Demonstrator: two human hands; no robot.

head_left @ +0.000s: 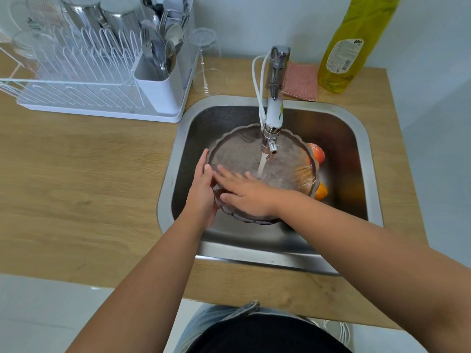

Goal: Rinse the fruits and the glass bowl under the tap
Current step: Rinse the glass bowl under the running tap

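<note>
A scalloped glass bowl is held inside the steel sink, under the tap, whose water stream falls into it. My left hand grips the bowl's left rim from outside. My right hand lies flat with fingers spread inside the bowl, against its near wall. Behind the bowl on the sink's right side lie a red fruit and an orange fruit, both partly hidden by the bowl.
A white dish rack with cups and cutlery stands on the wooden counter at the left. An upturned wine glass stands beside it. Behind the sink sit a pink sponge cloth and a yellow detergent bottle.
</note>
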